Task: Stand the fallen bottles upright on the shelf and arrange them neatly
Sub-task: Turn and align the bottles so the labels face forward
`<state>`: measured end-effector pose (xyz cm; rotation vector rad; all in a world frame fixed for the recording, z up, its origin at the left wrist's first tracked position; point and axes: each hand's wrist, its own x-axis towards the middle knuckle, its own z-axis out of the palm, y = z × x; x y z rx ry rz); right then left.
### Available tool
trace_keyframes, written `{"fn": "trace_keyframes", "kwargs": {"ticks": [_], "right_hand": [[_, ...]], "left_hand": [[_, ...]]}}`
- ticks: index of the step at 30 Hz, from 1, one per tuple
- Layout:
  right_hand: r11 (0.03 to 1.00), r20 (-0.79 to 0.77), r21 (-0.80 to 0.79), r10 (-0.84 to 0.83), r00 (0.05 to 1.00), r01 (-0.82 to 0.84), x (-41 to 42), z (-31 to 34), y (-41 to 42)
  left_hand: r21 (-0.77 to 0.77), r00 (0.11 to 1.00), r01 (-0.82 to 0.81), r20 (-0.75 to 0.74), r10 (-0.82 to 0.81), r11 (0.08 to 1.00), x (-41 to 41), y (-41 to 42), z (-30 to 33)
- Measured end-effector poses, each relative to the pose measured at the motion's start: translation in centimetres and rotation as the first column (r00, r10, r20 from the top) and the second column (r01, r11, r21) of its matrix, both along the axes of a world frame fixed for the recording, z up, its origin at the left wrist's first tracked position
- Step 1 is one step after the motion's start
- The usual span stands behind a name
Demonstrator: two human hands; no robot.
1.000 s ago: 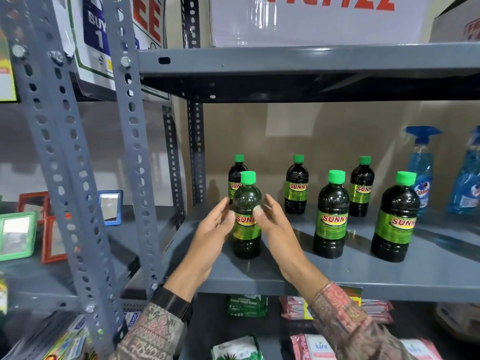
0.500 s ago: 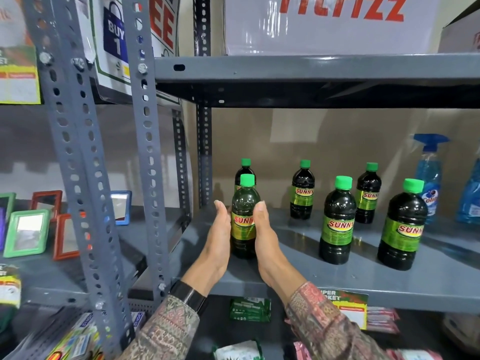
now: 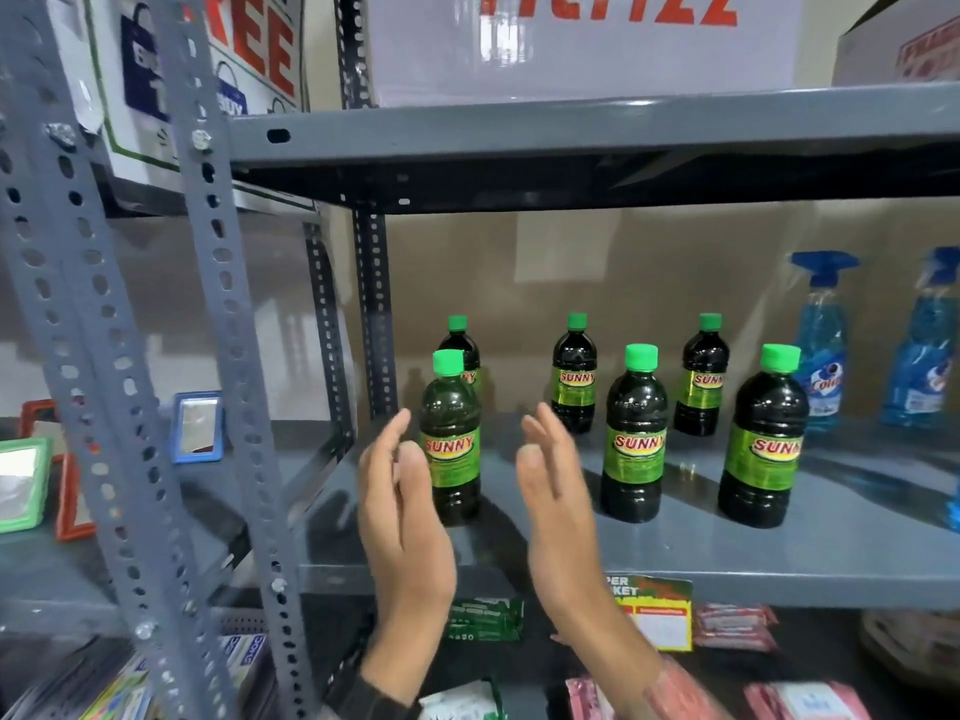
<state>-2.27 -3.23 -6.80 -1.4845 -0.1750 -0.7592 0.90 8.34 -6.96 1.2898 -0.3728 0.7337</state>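
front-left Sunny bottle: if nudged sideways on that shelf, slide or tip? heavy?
The front-left bottle looks tall for its narrow base, so a push near the green cap would probably tip it; low down, it may slide on the smooth metal shelf. It looks full of dark liquid, so likely fairly heavy.

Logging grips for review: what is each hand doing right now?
Left hand: open, holding nothing, beside the front-left bottle.
Right hand: open, holding nothing.

Even, soft indoor light; glare on the upper box (image 3: 582,39), motion-blurred hands, wide-angle bending of the uprights (image 3: 208,304).
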Motion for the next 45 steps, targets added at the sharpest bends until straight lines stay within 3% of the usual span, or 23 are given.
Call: {"fn": "trace_keyframes", "kwargs": {"ticks": [1,3,5,7,9,11,14,24,28,38,40,41,43,45], "right_hand": [[0.997,0.075,0.006,-0.075,0.994,0.075,-1.1,-0.5,-1.4],[0.971,0.162,0.058,-0.237,0.958,0.23,-2.6,-0.8,-4.5],[0.94,0.139,0.123,-0.334,0.932,0.319,-2.6,-0.4,-7.9],[0.933,0.035,0.09,-0.352,0.935,0.348,-1.5,0.4,-11.1],[0.961,-0.102,0.092,-0.25,0.963,0.259,0.1,0.9,-13.2],[0.978,-0.181,0.163,-0.098,0.979,0.128,1.3,0.9,-14.2],[0.978,-0.184,0.209,0.027,0.983,0.012,2.0,0.3,-14.0],[0.974,-0.171,0.21,0.118,0.978,-0.081,1.4,-0.2,-12.3],[0.955,-0.183,0.287,0.133,0.974,-0.077,2.0,0.3,-12.9],[0.969,-0.187,0.228,0.14,0.972,-0.096,0.1,1.1,-12.0],[0.982,-0.175,0.176,0.105,0.979,-0.074,-1.1,0.9,-12.4],[0.989,-0.147,0.141,0.064,0.987,-0.043,-2.0,0.5,-12.9],[0.995,-0.018,0.089,-0.048,0.999,0.049,-4.3,-0.5,-13.9],[0.974,0.147,0.103,-0.217,0.965,0.203,-6.5,-1.1,-15.7]], "left_hand": [[0.075,0.997,-0.029,0.075,0.023,0.997,-0.8,-0.8,-0.2],[0.27,0.99,0.043,0.117,-0.077,0.962,-1.4,-3.2,-0.2],[0.389,0.971,0.231,-0.037,-0.235,0.892,-1.3,-6.4,0.7],[0.3,0.877,0.467,-0.279,-0.392,0.832,-0.5,-9.8,1.8],[0.142,0.741,0.618,-0.434,-0.512,0.773,0.8,-12.4,2.5],[0.05,0.653,0.677,-0.501,-0.568,0.735,1.5,-14.1,2.9],[-0.028,0.63,0.679,-0.49,-0.602,0.734,1.5,-14.8,2.5],[-0.069,0.655,0.656,-0.443,-0.612,0.752,1.0,-14.2,1.6],[-0.146,0.651,0.631,-0.435,-0.622,0.762,1.4,-14.8,1.7],[-0.208,0.695,0.571,-0.392,-0.603,0.794,0.1,-15.5,1.5],[-0.176,0.782,0.479,-0.36,-0.509,0.86,-0.8,-15.5,1.6],[-0.158,0.861,0.359,-0.325,-0.392,0.92,-1.4,-15.4,1.4],[-0.117,0.987,0.095,-0.12,-0.109,0.989,-3.6,-15.3,0.7],[0.064,0.992,0.04,0.116,-0.047,0.997,-5.1,-16.5,-0.2]]}}
